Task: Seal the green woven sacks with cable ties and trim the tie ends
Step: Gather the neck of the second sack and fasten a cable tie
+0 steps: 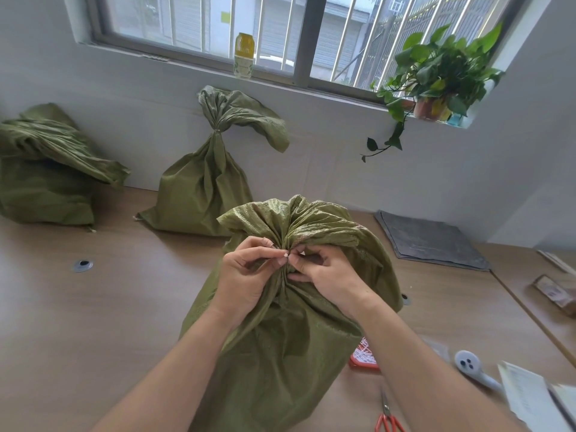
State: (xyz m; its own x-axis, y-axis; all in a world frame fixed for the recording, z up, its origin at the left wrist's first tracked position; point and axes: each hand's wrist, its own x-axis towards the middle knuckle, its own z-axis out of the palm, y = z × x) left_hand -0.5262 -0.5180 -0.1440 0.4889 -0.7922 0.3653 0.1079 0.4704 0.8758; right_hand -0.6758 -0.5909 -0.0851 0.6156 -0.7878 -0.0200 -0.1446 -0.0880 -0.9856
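Where the nearest green sack (280, 353) stands on the table (93, 322), its neck is gathered; the left hand (246, 275) and right hand (327, 275), fingers curled, both pinch a white cable tie (285, 254) there. Red-handled scissors (388, 416) lie nearby.

Streaming in as soft, bright daylight through the window (199, 23) at the top, washing the white wall (436, 182) evenly and laying only faint, diffuse shadows on the tabletop (118, 307) beside the green sack (280, 353). Bending straight lines toward the edges in a wide-angle way, bowing the window frame and tilting the walls inward. Rendering the centre fairly sharp, softening slightly toward the corners, catching a mild sheen on the wood.
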